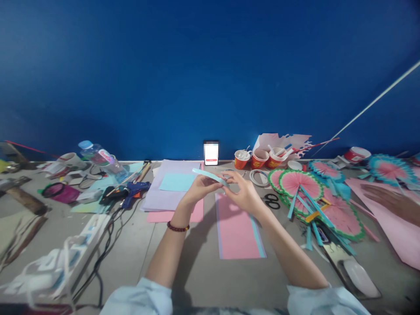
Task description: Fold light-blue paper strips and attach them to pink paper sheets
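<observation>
Both hands are raised over the table's middle, fingertips close together. My left hand (pixel 202 187) is closed on a narrow light blue paper strip (pixel 209 175), whose free end points up to the left. My right hand (pixel 240 188) pinches the same strip near its right end. Below lies a pink paper rectangle (pixel 238 232) with lavender and light blue edges showing beneath it. Behind my left hand, a light blue sheet (pixel 177 182) rests on lavender paper (pixel 157 195), with pink paper (pixel 160 217) underneath.
A lit phone (pixel 211 153) stands by the blue wall. Red cups (pixel 242 160), black-handled scissors (pixel 272 201) and pleated pink paper fans (pixel 300 186) are at right, beyond them another person's hand (pixel 390 199). Left are a glue gun (pixel 134 192), bottle (pixel 106 158), cables and power strip (pixel 83 249).
</observation>
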`<state>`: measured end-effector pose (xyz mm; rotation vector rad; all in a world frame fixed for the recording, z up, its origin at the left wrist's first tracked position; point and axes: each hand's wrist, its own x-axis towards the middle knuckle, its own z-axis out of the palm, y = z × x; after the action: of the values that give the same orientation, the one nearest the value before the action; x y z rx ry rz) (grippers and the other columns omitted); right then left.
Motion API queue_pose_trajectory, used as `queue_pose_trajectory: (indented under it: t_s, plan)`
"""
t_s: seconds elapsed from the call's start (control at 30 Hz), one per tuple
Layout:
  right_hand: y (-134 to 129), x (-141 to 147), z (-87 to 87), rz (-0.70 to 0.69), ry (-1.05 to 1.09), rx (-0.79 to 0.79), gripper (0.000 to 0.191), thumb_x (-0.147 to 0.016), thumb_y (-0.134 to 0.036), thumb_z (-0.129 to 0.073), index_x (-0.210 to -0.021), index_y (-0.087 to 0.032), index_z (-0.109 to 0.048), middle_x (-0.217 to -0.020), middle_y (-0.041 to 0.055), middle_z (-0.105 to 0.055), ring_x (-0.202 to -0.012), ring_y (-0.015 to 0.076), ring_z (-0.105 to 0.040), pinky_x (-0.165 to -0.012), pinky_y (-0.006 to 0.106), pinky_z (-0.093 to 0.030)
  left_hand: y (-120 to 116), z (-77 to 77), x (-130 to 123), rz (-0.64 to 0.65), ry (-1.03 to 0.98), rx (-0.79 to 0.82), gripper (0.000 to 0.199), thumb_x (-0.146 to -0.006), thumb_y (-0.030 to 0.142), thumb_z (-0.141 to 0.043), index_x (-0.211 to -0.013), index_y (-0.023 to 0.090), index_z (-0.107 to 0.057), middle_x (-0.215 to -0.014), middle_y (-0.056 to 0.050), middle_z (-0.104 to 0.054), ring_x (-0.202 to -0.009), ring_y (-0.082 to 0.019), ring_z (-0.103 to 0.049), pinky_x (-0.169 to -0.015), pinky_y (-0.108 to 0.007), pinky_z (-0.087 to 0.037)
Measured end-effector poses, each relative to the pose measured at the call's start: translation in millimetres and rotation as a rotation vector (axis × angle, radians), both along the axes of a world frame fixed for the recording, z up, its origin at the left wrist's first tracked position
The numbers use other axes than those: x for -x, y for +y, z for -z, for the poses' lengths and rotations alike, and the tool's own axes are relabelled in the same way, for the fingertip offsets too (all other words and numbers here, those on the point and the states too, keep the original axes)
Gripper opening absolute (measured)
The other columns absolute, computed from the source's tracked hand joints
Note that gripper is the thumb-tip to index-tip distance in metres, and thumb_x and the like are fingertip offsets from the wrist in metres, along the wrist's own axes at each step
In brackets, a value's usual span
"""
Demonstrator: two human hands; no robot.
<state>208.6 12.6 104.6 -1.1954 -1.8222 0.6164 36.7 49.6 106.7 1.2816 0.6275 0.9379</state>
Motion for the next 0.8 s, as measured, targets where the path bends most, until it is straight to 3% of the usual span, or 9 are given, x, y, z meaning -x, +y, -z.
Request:
queue_pose_trajectory:
  t_s: [0.1, 0.23, 0.37, 0.57, 0.8]
  plan:
    - [-1, -1, -2.3, -0.03, 0.031, 0.039, 0.041, -0.08, -0.026, -0.063, -0.12, -0.029, -0.054, -0.103, 0.0047, -0.07, -0.095, 0.0234, -0.066, -0.078, 0.036, -0.054, 1, 2.1, 1, -0.025, 0.0, 0.017, 0.025, -0.067, 0.032, -0.079, -0.085, 0.016, -0.074, -0.081, -0.008, -0.072, -0.078, -0.022, -0.066, -0.073, -0.032, -0.051]
    - [-2, -4, -5.8, -0.169, 0.127, 0.13, 0.048, -0.08, -0.029, -0.065, -0.125, -0.026, -0.05, -0.098, 0.0055, -0.07, -0.092, 0.0215, -0.065, -0.072, 0.032, -0.055, 7, 10.2, 4, -0.115, -0.039, 0.03, 0.02, -0.066, 0.033, -0.079, -0.073, 0.015, -0.072, -0.067, -0.005, -0.068, -0.064, -0.016, -0.062, -0.067, -0.028, -0.048]
    - [-1, -6, -4.9, -0.262, 0.244, 0.138, 0.043, -0.081, -0.026, -0.064, -0.123, -0.024, -0.051, -0.1, 0.0059, -0.07, -0.089, 0.0185, -0.066, -0.082, 0.035, -0.055, 11, 17.4, 5, -0.107, -0.118, 0.079, 0.023, -0.065, 0.037, -0.078, -0.073, 0.016, -0.072, -0.062, -0.002, -0.065, -0.059, -0.015, -0.059, -0.065, -0.028, -0.047]
    - [1, -6, 0.1, -0.256, 0.328, 0.128, 0.036, -0.082, -0.024, -0.064, -0.117, -0.024, -0.056, -0.102, 0.0059, -0.07, -0.096, 0.0197, -0.068, -0.085, 0.036, -0.055, 11, 20.1, 5, -0.009, -0.204, 0.104, 0.024, -0.065, 0.037, -0.08, -0.074, 0.016, -0.072, -0.068, -0.004, -0.067, -0.062, -0.014, -0.06, -0.066, -0.027, -0.046]
    - [2, -5, 2.5, -0.229, 0.335, 0.118, 0.035, -0.081, -0.028, -0.067, -0.115, -0.025, -0.059, -0.108, 0.0063, -0.07, -0.097, 0.0208, -0.068, -0.085, 0.036, -0.055, 9, 20.5, 5, 0.008, -0.203, 0.114, 0.023, -0.065, 0.034, -0.08, -0.078, 0.017, -0.073, -0.071, -0.004, -0.068, -0.064, -0.015, -0.061, -0.067, -0.028, -0.048]
